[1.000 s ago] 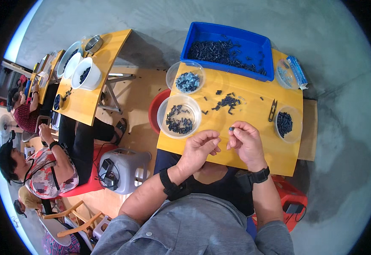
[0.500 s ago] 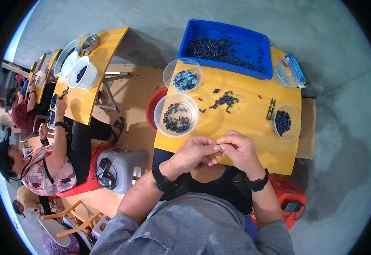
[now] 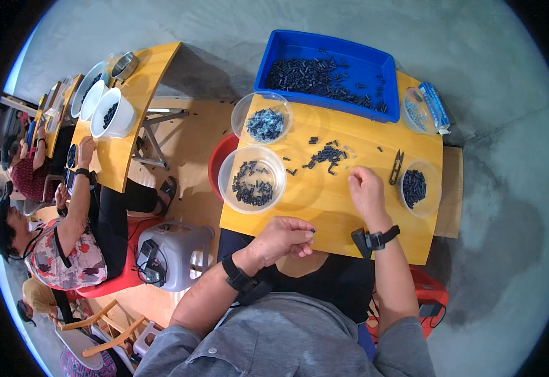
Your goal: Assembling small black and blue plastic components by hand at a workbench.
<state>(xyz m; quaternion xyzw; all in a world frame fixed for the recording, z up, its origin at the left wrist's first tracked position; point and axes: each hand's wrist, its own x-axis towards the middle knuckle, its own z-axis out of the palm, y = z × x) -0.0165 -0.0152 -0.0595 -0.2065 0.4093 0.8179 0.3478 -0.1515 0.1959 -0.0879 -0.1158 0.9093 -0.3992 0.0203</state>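
Note:
My left hand [image 3: 285, 239] is at the near edge of the yellow table [image 3: 325, 217], a small dark piece [image 3: 313, 230] pinched between thumb and forefinger. Over the tabletop, my right hand [image 3: 369, 191] has its fingertips drawn together; whatever they hold, if anything, is hidden. Just beyond it lies a loose pile of short dark tube-like pieces [image 3: 326, 156]. A round clear tub [image 3: 282, 183] with similar pieces stands left of the pile. To the right are black thread snips [image 3: 397, 167] and a clear bowl [image 3: 433, 193] of dark pieces.
A blue tray [image 3: 389, 69] of dark pieces sits at the far edge. Beside it are a tub of blue-and-dark pieces [image 3: 266, 124], a bowl of pale blue bits [image 3: 415, 114] and a blue-white box [image 3: 435, 108]. At left, a co-worker [image 3: 67, 251] sits at another table [image 3: 114, 164].
My hands, together half a second ago, have parted. The right has moved forward and right over the table; the left stays near the edge with the dark piece. The view has shifted slightly.

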